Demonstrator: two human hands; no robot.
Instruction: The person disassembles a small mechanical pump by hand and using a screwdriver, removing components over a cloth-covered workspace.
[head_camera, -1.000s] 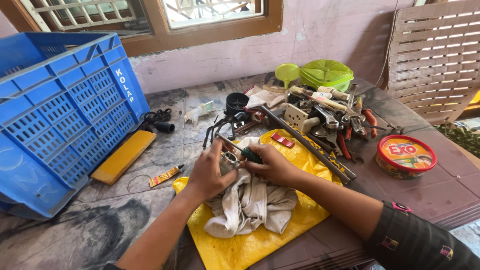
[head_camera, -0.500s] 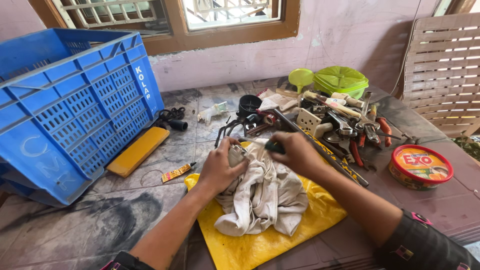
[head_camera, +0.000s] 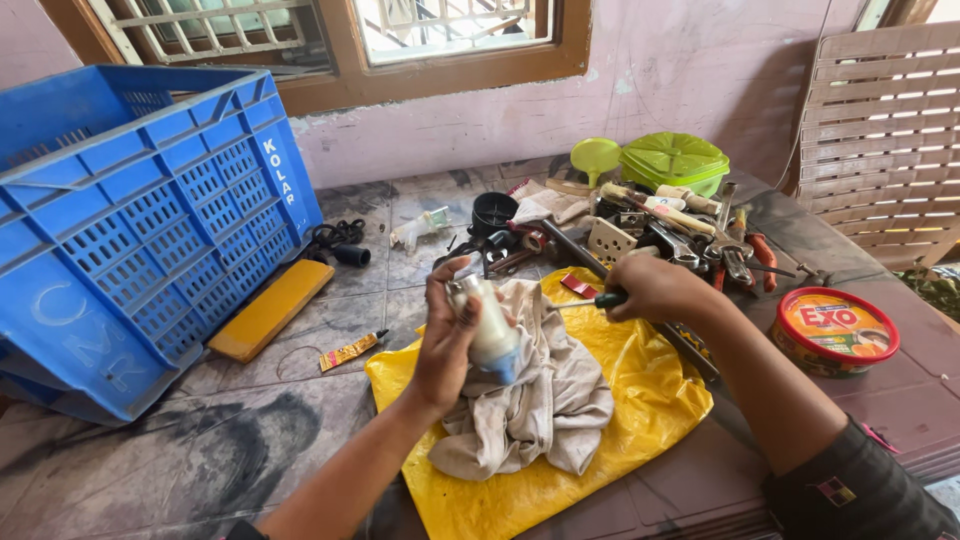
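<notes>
The left hand (head_camera: 450, 340) wraps around a white plastic part (head_camera: 492, 325), lifted over the grey rag (head_camera: 540, 400) so drips land there. The right hand (head_camera: 655, 290) grips a screwdriver (head_camera: 605, 299) near the tool pile (head_camera: 680, 235).

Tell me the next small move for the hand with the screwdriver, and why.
Probably bring the screwdriver tip left to the white cylindrical part. The left hand holds that part upright above the beige rag, while the right hand grips the green-handled screwdriver off to the side, its tip apart from the part. Which spot it should meet cannot be told.
</notes>
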